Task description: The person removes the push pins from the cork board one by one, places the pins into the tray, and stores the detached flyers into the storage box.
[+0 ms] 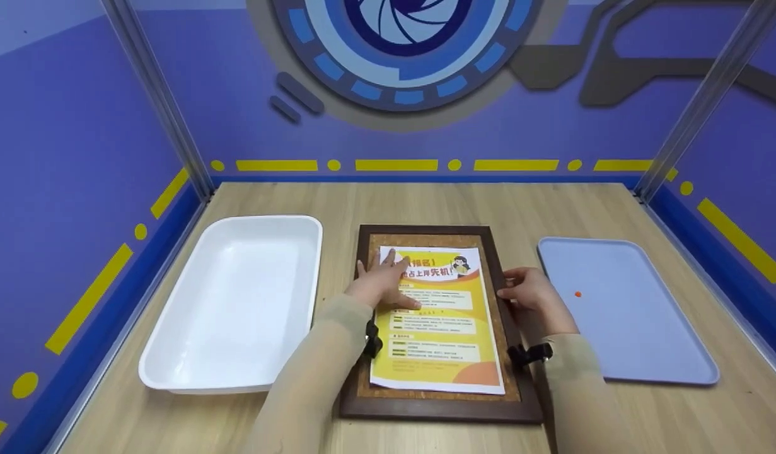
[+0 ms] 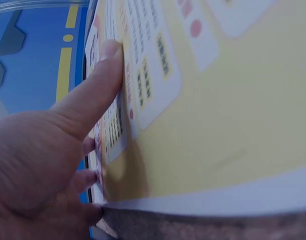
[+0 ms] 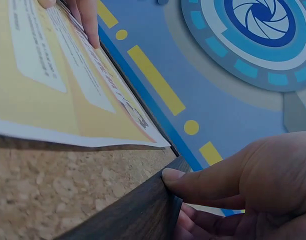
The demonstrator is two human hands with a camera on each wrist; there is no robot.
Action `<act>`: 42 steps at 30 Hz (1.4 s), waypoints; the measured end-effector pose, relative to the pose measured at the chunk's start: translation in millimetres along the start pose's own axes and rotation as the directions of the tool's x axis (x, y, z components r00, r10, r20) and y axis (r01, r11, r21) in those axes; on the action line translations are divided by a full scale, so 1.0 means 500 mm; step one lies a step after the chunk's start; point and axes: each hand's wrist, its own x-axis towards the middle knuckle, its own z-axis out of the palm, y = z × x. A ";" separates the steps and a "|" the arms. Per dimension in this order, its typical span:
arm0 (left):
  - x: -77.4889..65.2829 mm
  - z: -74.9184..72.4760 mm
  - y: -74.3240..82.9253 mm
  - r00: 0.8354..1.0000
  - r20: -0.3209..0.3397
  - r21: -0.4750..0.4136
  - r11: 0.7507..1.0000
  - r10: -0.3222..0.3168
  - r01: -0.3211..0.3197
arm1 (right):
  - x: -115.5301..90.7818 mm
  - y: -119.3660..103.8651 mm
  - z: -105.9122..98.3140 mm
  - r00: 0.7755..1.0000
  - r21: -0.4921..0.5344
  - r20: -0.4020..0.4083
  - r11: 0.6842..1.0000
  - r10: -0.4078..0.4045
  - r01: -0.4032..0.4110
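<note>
A yellow printed poster sheet [image 1: 435, 321] lies on a cork board [image 1: 425, 241] with a dark brown wooden frame [image 1: 438, 408]. My left hand [image 1: 382, 284] rests on the upper left of the sheet, fingers spread and straight. In the left wrist view its thumb [image 2: 100, 80] lies along the printed paper. With my right hand [image 1: 532, 293] I pinch the right side of the frame. The right wrist view shows that thumb [image 3: 193, 182] on top of the dark wood and the other fingers beneath. Beside it the sheet's edge is slightly wavy over the cork.
To the left stands a deep white tray [image 1: 236, 302]. A flat light-blue tray [image 1: 640, 328] lies on the right with one small orange-red piece [image 1: 578, 294] on it. The wooden table [image 1: 425, 202] ends at a purple wall [image 1: 236, 120] at the back.
</note>
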 end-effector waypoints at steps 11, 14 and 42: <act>-0.045 0.052 0.028 0.967 -0.208 -0.027 0.989 -0.149 0.146 | -0.001 0.005 0.001 1.000 0.014 0.011 1.000 0.008 -0.008; -0.068 0.065 0.028 0.962 -0.237 -0.031 0.991 -0.133 0.130 | 0.000 0.008 0.000 1.000 0.019 0.017 1.000 -0.011 0.011; -0.121 0.050 -0.046 0.961 -0.254 -0.496 0.868 -0.108 -0.034 | 0.006 0.003 0.000 0.999 0.015 0.014 0.999 0.039 -0.039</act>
